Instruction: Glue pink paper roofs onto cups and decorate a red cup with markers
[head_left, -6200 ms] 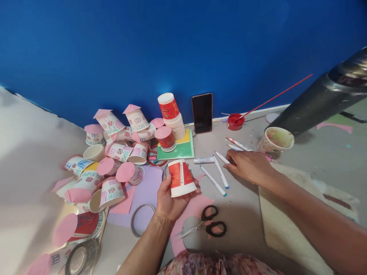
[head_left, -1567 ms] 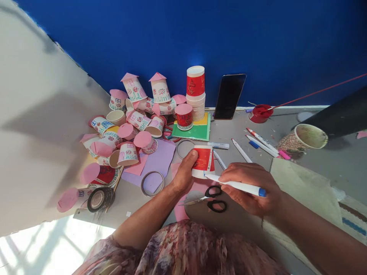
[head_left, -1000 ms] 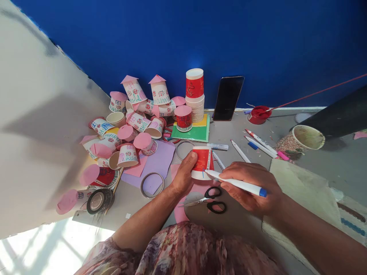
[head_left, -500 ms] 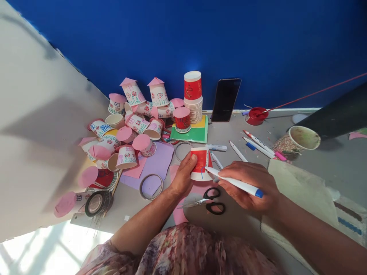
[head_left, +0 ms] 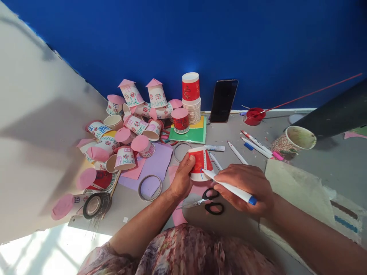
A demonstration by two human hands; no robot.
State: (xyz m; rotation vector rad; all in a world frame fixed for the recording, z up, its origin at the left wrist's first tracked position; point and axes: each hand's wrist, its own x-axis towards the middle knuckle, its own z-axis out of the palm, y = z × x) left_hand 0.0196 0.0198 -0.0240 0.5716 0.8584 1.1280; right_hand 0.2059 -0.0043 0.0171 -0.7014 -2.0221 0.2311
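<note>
My left hand grips a red and white paper cup, held upside down just above the grey table. My right hand holds a white marker with a blue end, its tip touching the cup's lower white band, where short blue strokes show. Black-handled scissors lie on pink paper right below both hands.
A heap of decorated paper cups with pink lids fills the left. A stack of cups, a phone, a red paint pot, loose markers, a used cup, tape rolls and a beige cloth surround the hands.
Earlier my right hand rested on the markers; it now holds one against the cup. In the last second the cup tilted slightly and the marker tip shifted along the band.
</note>
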